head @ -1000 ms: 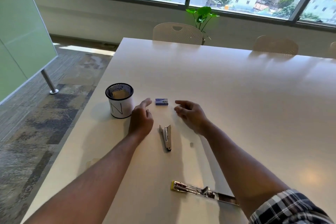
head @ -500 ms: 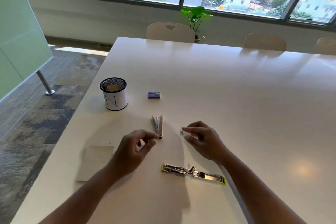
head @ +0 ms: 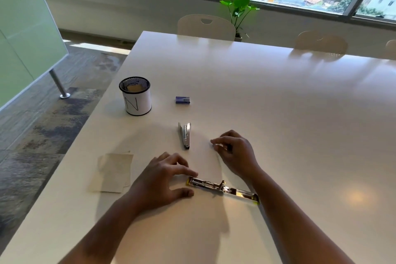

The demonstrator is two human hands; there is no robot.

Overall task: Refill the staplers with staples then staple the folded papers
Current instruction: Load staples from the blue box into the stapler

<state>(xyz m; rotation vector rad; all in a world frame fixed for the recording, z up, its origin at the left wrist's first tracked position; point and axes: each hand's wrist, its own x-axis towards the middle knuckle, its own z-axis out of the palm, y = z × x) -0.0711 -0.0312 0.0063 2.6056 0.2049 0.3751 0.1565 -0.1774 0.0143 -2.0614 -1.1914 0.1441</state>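
While the yellow stapler (head: 222, 187) lies swung fully open and flat on the desk (head: 278, 113), right in front of the person, the refill step looks to be just starting. Its shiny metal channel faces up, with one end near the left hand (head: 158, 180) and the other end beside the right forearm. The left hand's fingers (head: 188, 172) are spread, and the forefinger and thumb tips sit at the stapler's near-left end, touching or almost touching it; nothing is gripped. The right hand (head: 234, 152) hovers or rests just beyond the stapler with fingers curled, the thumb and forefinger close together as if pinching something small. Whether a strip of staples is between them I cannot tell, since it is too small to make out.

A second, silver stapler (head: 184, 135) lies closed further out, between the hands and the small blue staple box (head: 182, 100). The folded papers (head: 113, 172) lie in a loose stack to the left of the left hand, untouched. A mesh pen cup (head: 135, 96) marked N stands left of the box.

My reading is that the next move calls for steadying the open stapler with the left hand and laying staples into the channel with the right. If the right hand is empty, it must first reach out to the box. Then close it, and do the silver one too
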